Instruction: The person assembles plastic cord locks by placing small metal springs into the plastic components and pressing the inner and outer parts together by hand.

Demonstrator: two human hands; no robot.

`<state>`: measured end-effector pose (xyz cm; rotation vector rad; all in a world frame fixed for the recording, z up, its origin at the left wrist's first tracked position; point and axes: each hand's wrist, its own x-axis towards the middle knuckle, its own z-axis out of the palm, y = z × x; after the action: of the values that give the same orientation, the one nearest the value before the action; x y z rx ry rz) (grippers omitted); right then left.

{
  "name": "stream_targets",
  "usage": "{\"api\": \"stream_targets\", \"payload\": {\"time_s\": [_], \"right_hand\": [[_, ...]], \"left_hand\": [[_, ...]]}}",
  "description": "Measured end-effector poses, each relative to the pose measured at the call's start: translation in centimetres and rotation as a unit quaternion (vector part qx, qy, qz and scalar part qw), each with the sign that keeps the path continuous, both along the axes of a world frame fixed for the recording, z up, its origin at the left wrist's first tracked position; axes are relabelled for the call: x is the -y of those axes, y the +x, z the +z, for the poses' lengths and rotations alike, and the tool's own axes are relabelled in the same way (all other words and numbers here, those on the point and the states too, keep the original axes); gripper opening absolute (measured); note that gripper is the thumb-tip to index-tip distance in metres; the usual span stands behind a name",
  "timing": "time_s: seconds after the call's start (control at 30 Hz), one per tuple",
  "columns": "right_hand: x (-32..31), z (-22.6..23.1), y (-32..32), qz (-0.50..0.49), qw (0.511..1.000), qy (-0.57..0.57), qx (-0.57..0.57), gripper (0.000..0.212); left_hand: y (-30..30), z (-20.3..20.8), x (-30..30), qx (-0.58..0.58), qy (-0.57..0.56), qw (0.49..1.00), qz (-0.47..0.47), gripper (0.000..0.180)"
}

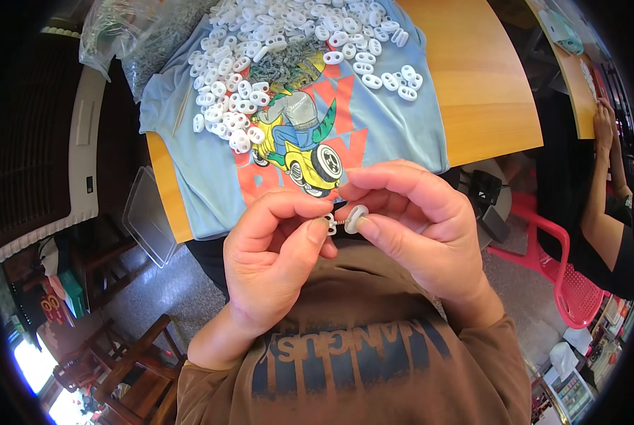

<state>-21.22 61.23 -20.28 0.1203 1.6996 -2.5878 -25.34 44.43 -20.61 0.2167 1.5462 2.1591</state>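
Note:
Between the fingertips of my left hand [264, 258] is a small white plastic piece [330, 224] with holes, partly hidden by the thumb. My right hand [434, 237] pinches a white rounded plastic cord-lock part [357, 219] on edge. A thin metal spring [341, 222] bridges the gap between the two parts. Both hands are closed, held up in front of my body at the near edge of a light blue printed shirt [395, 131]. On that shirt lies a large heap of white two-hole oval plastic parts [221, 88], around a pile of small springs [289, 62].
The shirt covers part of a wooden table [476, 78]. A clear plastic bag [115, 35] sits at the far left, near thin sticks [182, 106]. On the right, another person's hand [604, 124] is at a second table, beside a red chair [561, 273]. Wooden chairs [136, 368] stand lower left.

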Motion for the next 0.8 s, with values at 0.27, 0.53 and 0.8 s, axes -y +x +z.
{"api": "stream_targets", "payload": {"time_s": [0.27, 0.53, 0.8], "right_hand": [[-0.4, 0.3, -0.4, -0.003, 0.968, 0.24, -0.075, 0.035], [-0.6, 1.0, -0.5, 0.04, 0.964, 0.257, -0.058, 0.034], [-0.3, 0.9, -0.7, 0.024, 0.976, 0.207, -0.06, 0.036]], "left_hand": [[-0.4, 0.5, 0.1, -0.108, -0.124, 0.986, -0.012, 0.016], [-0.7, 0.7, 0.4, -0.185, -0.19, 0.963, -0.055, 0.011], [-0.4, 0.5, 0.0, -0.114, -0.12, 0.986, -0.007, 0.017]]}}
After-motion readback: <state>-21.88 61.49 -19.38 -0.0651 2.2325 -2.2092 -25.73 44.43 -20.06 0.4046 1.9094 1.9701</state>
